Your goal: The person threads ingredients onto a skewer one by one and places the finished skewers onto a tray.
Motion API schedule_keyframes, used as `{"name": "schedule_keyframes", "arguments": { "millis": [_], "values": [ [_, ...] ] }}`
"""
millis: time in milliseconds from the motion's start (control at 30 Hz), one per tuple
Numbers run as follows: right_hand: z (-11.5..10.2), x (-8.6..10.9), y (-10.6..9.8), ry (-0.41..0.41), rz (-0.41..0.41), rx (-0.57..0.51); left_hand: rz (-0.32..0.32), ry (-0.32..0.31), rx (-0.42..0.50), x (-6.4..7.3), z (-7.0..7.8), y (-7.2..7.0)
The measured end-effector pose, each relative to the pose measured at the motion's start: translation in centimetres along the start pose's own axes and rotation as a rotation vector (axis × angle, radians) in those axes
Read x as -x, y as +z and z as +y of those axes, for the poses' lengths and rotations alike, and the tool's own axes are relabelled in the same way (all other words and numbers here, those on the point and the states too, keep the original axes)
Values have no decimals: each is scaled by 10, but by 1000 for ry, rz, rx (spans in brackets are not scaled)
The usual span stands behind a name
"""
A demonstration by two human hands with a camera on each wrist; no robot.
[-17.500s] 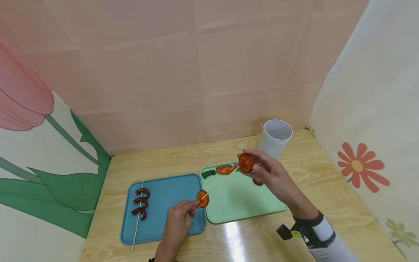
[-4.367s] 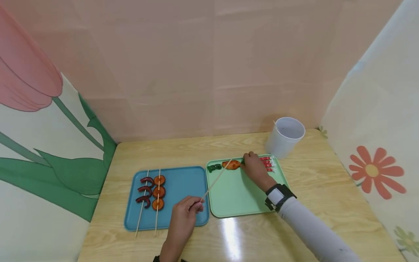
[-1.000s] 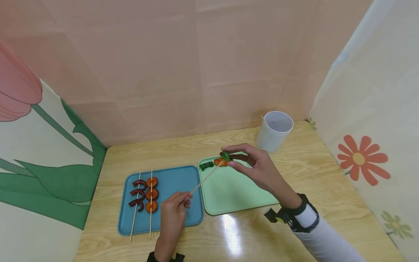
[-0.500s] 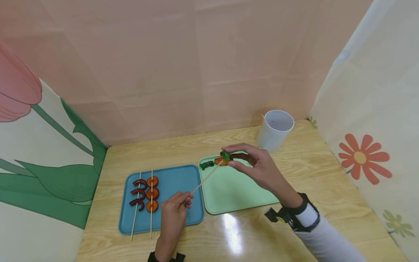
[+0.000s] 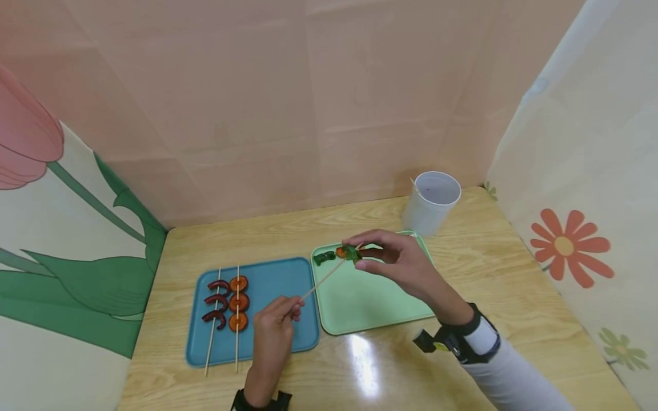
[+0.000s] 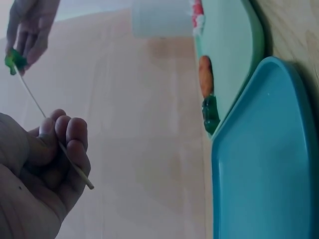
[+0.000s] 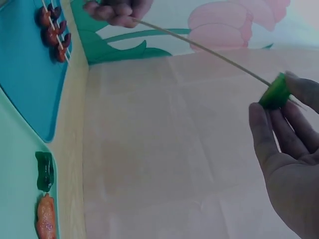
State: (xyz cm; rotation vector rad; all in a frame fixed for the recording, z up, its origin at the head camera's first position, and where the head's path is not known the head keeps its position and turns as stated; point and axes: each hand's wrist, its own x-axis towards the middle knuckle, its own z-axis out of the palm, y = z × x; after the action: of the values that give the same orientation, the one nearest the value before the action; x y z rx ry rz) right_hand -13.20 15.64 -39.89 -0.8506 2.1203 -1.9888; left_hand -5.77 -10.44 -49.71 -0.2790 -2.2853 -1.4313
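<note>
My left hand (image 5: 272,334) grips a thin wooden skewer (image 5: 325,278) near its lower end, the stick slanting up to the right. Its blunt end pokes out below the curled fingers in the left wrist view. My right hand (image 5: 408,265) pinches a green pepper piece (image 7: 275,94) between thumb and fingers. The skewer passes through this piece, and its tip shows just beyond. Both hands are raised above the trays. Below the pepper, partly covered by it in the head view, an orange-brown wing-shaped piece (image 6: 205,77) lies beside another green piece (image 5: 324,258).
On the blue tray (image 5: 280,274) at left lie a skewer of dark red curled pieces (image 5: 216,300) and one of round orange-brown slices (image 5: 239,303). The green tray (image 5: 375,308) adjoins it, with red-and-white sticks (image 6: 198,15) at its far end. A white bucket (image 5: 430,208) stands behind.
The loaded skewer of round slices has been laid on the blue tray. The right hand has taken the pepper piece from the green tray and just slid it slightly down the new skewer, exposing the tip.
</note>
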Motion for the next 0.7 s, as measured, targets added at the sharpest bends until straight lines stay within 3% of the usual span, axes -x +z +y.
{"name": "schedule_keyframes", "arguments": {
  "millis": [200, 433, 567, 700],
  "values": [
    [13, 3, 24, 87, -78, 16, 5, 102, 7, -4, 5, 4],
    [34, 4, 54, 38, -125, 51, 16, 183, -20, -8, 11, 6],
    [46, 5, 66, 15, -130, 81, 20, 184, -67, -9, 11, 8],
    [58, 1, 64, 49, -153, 126, 6, 159, -120, -11, 11, 11]
  ]
}}
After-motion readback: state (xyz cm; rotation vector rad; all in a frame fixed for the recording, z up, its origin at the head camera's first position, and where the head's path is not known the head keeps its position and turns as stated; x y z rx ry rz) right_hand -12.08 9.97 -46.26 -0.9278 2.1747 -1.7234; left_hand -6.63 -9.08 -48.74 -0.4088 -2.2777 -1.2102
